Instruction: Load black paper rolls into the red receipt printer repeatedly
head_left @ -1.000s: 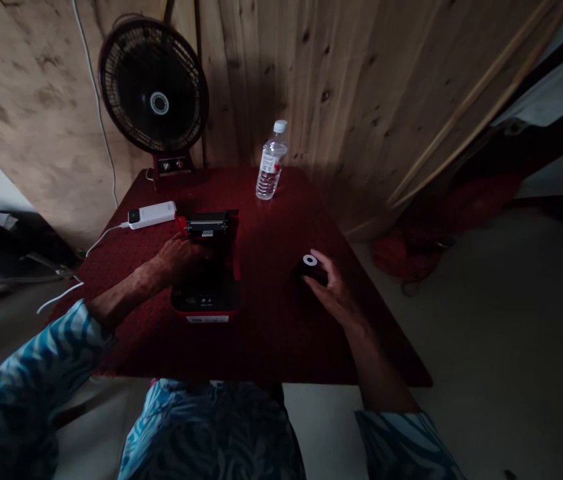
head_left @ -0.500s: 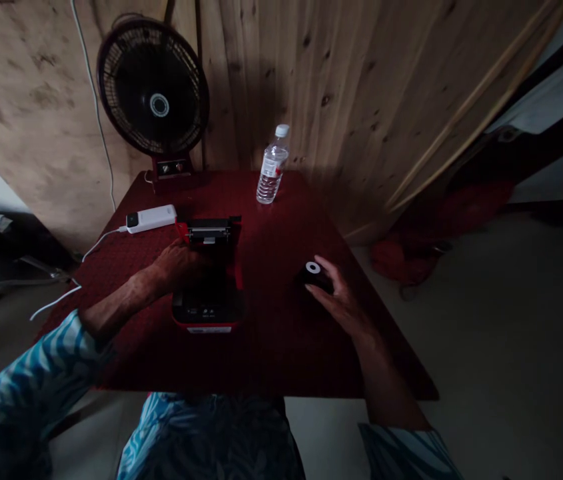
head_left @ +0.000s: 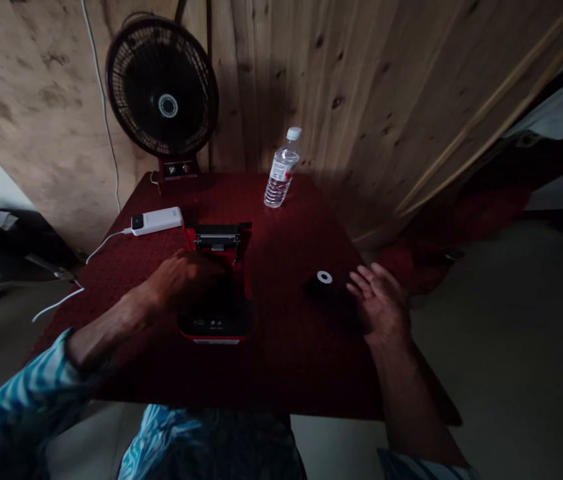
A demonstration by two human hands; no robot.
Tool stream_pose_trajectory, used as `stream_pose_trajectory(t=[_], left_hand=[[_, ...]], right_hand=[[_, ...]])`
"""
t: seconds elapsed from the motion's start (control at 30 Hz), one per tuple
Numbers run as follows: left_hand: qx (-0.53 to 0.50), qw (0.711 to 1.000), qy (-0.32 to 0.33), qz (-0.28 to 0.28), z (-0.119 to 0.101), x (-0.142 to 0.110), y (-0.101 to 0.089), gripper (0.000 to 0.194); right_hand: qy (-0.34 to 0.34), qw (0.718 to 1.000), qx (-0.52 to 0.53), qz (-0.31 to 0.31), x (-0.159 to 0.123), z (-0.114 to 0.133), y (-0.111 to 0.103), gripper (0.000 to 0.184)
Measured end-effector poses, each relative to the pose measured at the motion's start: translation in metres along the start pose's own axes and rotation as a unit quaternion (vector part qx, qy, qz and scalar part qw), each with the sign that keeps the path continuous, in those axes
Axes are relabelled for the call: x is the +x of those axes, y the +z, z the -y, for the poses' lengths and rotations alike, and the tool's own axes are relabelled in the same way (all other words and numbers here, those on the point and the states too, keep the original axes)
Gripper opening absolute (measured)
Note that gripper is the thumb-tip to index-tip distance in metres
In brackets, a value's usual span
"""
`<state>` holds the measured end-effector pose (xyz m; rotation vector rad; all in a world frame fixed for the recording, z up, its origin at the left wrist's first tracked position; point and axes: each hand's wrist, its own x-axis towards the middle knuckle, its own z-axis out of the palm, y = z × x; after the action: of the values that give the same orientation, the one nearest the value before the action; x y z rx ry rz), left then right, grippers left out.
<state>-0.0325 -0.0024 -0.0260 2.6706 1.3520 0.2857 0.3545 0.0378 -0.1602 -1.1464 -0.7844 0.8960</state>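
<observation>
A red and black machine that looks like a small label printer (head_left: 216, 323) stands on the table with its lid raised. My left hand (head_left: 188, 277) reaches into it from the left; its fingers are lost in the dark interior, so I cannot tell whether they grip anything. To the right of the machine, a black roll with a white ring-shaped core end (head_left: 324, 277) rests on the table. My right hand (head_left: 381, 300) is beside that roll on its right, apart from it, with fingers spread and nothing in them.
On the dark red table (head_left: 281, 373) a clear water bottle (head_left: 282, 170) stands at the back. A fan (head_left: 168, 105) is at the back left. A white device (head_left: 158, 221) with a cable lies left of the machine. Behind rises a wooden wall (head_left: 341, 87).
My right hand has let go of the black roll and moved to the right, its fingers opening. The roll stays on the table. My left hand remains in the machine.
</observation>
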Motion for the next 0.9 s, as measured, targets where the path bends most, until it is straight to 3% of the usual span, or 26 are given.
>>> stream_pose_trajectory(t=[0.1, 0.2, 0.27, 0.37, 0.47, 0.57, 0.7, 0.83, 0.9], left_hand=[[0.018, 0.994, -0.057, 0.090, -0.004, 0.027, 0.006, 0.028], [0.011, 0.993, -0.064, 0.096, -0.001, 0.028, 0.005, 0.028], [-0.011, 0.995, -0.062, 0.079, -0.001, 0.013, -0.001, 0.028], [-0.085, 0.995, -0.060, 0.006, -0.009, -0.019, -0.009, 0.032], [-0.122, 0.988, -0.069, -0.058, -0.026, -0.046, -0.008, 0.037], [-0.108, 0.990, -0.058, -0.077, -0.039, -0.059, -0.001, 0.037], [-0.086, 0.990, -0.042, -0.108, -0.042, -0.061, 0.004, 0.045], [-0.072, 0.985, -0.008, -0.156, -0.039, -0.056, 0.010, 0.023], [-0.070, 0.983, -0.005, -0.171, -0.040, -0.055, 0.013, 0.024]], right_hand=[[-0.004, 1.000, -0.003, -0.006, -0.003, 0.003, -0.001, 0.046], [-0.023, 0.999, -0.017, 0.019, -0.003, 0.004, -0.007, 0.045], [-0.031, 0.999, -0.026, 0.031, -0.002, 0.005, -0.012, 0.047], [-0.036, 0.999, -0.018, 0.019, 0.001, 0.007, -0.016, 0.047], [-0.044, 0.997, 0.031, -0.052, -0.002, 0.017, -0.011, 0.042], [-0.070, 0.991, 0.063, -0.094, -0.016, 0.038, 0.007, 0.033], [-0.150, 0.989, -0.010, 0.001, -0.058, 0.073, 0.049, 0.028], [-0.214, 0.961, -0.101, 0.141, -0.099, 0.092, 0.093, 0.031], [-0.219, 0.949, -0.118, 0.195, -0.106, 0.091, 0.110, 0.034]])
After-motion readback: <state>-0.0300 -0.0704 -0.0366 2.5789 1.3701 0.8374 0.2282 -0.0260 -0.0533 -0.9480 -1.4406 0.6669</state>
